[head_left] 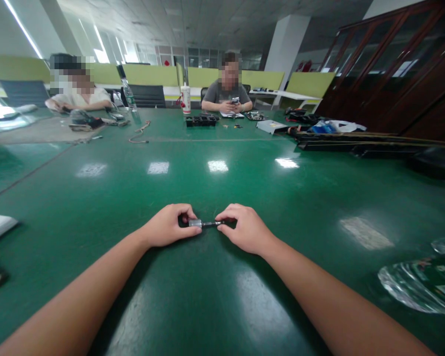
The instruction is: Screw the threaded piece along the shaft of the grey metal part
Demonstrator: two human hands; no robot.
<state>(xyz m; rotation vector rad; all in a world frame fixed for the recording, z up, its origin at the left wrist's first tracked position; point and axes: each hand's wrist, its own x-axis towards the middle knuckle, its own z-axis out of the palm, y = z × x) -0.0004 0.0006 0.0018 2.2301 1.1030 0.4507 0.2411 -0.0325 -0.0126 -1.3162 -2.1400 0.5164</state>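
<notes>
At lower center, the left hand (170,225) and right hand (246,227) pinch opposite ends of a slim silver-and-black metallic tool (203,224).

Small silver-and-dark metallic tool-like piece (205,224), slender and roughly cylindrical, shown lengthwise from side to side. The thicker silver cylindrical section (195,223) forms one end, at the fingertips of the left hand (168,225); a narrow dark shaft (209,224) extends from it, in line, to the fingertips of the right hand (247,229). The piece appears straight and close to level — its far end is partly hidden by the fingers. It is at the glossy green tabletop (222,190) — whether touching or just above cannot be told.
</notes>
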